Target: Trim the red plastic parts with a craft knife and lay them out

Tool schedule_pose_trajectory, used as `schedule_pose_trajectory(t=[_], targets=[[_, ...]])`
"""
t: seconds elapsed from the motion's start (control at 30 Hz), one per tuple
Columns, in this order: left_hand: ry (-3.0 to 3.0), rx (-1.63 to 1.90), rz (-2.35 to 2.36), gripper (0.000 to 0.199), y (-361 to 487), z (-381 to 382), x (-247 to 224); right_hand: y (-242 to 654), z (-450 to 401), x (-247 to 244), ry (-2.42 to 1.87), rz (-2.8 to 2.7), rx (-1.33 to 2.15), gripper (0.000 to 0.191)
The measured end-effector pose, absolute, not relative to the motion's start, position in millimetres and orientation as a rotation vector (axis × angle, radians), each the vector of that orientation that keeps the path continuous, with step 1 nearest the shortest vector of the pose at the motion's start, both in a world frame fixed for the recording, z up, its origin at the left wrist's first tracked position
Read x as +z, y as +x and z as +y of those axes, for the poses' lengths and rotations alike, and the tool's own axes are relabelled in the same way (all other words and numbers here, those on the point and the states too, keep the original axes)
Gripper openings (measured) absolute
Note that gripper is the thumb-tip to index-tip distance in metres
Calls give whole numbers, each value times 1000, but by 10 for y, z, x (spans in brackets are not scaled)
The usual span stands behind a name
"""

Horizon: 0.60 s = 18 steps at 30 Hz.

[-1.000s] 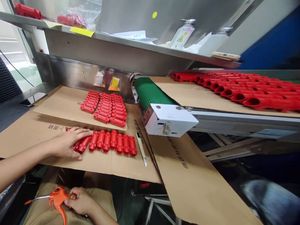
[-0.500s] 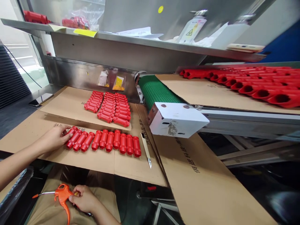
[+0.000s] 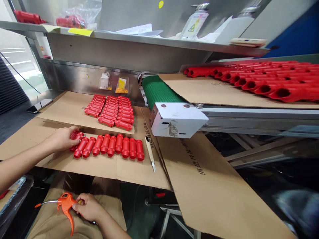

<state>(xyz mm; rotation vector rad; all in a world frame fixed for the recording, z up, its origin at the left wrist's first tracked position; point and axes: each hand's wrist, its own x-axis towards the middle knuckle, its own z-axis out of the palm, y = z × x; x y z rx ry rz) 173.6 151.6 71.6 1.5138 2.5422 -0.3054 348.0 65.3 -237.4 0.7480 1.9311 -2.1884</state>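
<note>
My left hand [image 3: 65, 138] is closed around a red ribbed tube [image 3: 79, 135] at the left end of the front row; its fingers hide part of the tube. Beside it, a row of similar red tubes [image 3: 111, 146] lies on the cardboard sheet [image 3: 99, 169]. Low over my lap, my right hand [image 3: 89, 208] grips an orange air blow gun [image 3: 66, 203] near its rear hose end. The gun's thin metal nozzle, with an orange tip, points left. Its lever hangs below, outside my fingers.
More red tubes [image 3: 111, 111] lie in columns on a raised cardboard piece. A craft knife [image 3: 150, 153] lies right of the row. Beyond stand a green conveyor belt [image 3: 161, 89] with a white end bracket [image 3: 178, 120] and larger red parts [image 3: 261, 81]. A shelf [image 3: 139, 39] crosses above.
My left hand has closed further over the end tube, which now sits tilted and slightly apart from the row. My right hand stays on the blow gun. The whole view has shifted a little.
</note>
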Motion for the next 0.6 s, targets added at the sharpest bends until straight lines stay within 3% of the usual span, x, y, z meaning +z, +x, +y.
schedule_pose_trajectory(t=[0.27, 0.6], targets=[[1502, -463, 2531, 94, 1940, 1525, 698, 3468, 656, -2412, 717, 1931, -2197, 18], [1440, -530, 2577, 88, 1854, 1584, 703, 3474, 636, -2460, 721, 1912, -2224, 19]])
